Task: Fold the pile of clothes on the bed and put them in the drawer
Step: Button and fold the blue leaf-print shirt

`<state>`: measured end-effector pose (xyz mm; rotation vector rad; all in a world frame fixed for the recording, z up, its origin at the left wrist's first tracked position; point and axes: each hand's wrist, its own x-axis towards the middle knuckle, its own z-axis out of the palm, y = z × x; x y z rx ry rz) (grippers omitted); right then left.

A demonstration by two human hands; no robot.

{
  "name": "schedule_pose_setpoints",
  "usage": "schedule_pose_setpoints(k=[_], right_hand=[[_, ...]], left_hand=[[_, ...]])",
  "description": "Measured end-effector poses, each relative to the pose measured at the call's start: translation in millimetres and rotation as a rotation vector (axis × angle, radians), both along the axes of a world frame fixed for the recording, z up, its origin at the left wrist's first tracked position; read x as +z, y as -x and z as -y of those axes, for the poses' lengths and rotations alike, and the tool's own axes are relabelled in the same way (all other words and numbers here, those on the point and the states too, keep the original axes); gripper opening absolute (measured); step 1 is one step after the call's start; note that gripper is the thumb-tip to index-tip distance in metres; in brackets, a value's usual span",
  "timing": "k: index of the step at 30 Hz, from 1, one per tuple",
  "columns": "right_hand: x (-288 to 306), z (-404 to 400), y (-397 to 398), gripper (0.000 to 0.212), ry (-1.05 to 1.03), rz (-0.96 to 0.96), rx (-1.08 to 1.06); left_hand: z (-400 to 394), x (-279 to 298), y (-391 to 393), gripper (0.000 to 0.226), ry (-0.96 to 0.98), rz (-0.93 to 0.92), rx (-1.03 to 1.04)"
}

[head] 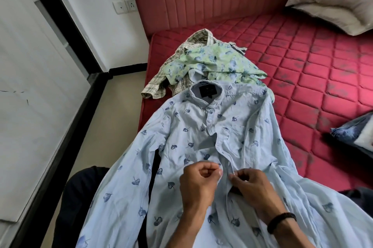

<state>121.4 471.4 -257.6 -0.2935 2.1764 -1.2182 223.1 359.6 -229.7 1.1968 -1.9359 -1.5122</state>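
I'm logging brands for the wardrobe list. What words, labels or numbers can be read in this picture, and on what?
None can be read.
Dark neck label inside the collar of the light blue leaf-print shirt: its marking is too small and blurred to read.
Wall sockets: no legible marking.

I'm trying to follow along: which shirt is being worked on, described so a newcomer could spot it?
Start at the red quilted mattress. Nearest the camera lies the pale blue shirt, spread collar-up, with both hands pinching its front placket. Unlike the green floral shirt and plaid shirt heaped behind it, it carries small dark blue leaf prints.
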Motion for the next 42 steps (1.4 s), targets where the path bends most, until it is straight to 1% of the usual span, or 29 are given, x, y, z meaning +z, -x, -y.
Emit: schedule_pose_setpoints(k=[1,3,6,8,12,14,19,24,25,27,29,32,34,37,40,41,42], right_hand=[[2,0,-2,0.032,0.032,0.043,0.003],[7,1,-6,0.035,0.083,0.115,0.004],[14,0,-8,0.031,0.154,0.177,0.014],[16,0,-9,0.023,0.192,0.192,0.006],[12,2,-11,0.021,0.193,0.166,0.004],[7,2,-12,0.017,0.196,0.162,-0.002],[0,1,-10,0.013,0.219,0.193,-0.01],[-3,0,-7,0.022,0.251,0.297,-0.01],[-3,-1,-6,0.02,0.264,0.314,-0.017],[-1,-1,-7,0.011,0.282,0.3,-0.023],[-1,-1,-9,0.006,0.27,0.242,-0.038],[-1,0,-12,0.01,0.206,0.105,-0.031],[-1,0,-13,0.011,0.174,0.038,-0.013],[0,-1,-14,0.016,0.19,0.033,0.023],[2,1,-13,0.01,0.242,0.12,0.01],[2,2,-14,0.008,0.248,0.11,0.003],[2,3,-15,0.007,0.235,0.053,0.009]], left_hand=[[-7,-5,0,0.012,-0.029,-0.035,0.018],[-15,-16,-2,0.016,-0.002,-0.051,0.023],[-18,-29,-3,0.014,0.016,-0.038,0.017],[-17,-32,-3,0.014,-0.007,-0.041,0.013],[-11,-38,-5,0.015,-0.126,-0.074,0.037],[-9,-42,-7,0.013,-0.167,-0.082,0.027],[-10,-44,-6,0.015,-0.148,-0.075,0.018],[-7,-43,-8,0.021,-0.16,-0.089,0.017],[-6,-43,-9,0.021,-0.168,-0.095,0.008],[-5,-45,-10,0.019,-0.162,-0.097,-0.027],[-4,-45,-10,0.016,-0.139,-0.092,-0.051],[-3,-43,-8,0.007,-0.127,-0.096,-0.077],[-3,-43,-8,0.016,-0.127,-0.087,-0.079],[-2,-48,-8,0.01,-0.097,-0.096,-0.038],[-1,-52,-8,0.009,-0.223,-0.148,0.046],[-1,-54,-8,0.009,-0.266,-0.163,0.057],[-2,-55,-8,0.008,-0.304,-0.18,0.063]])
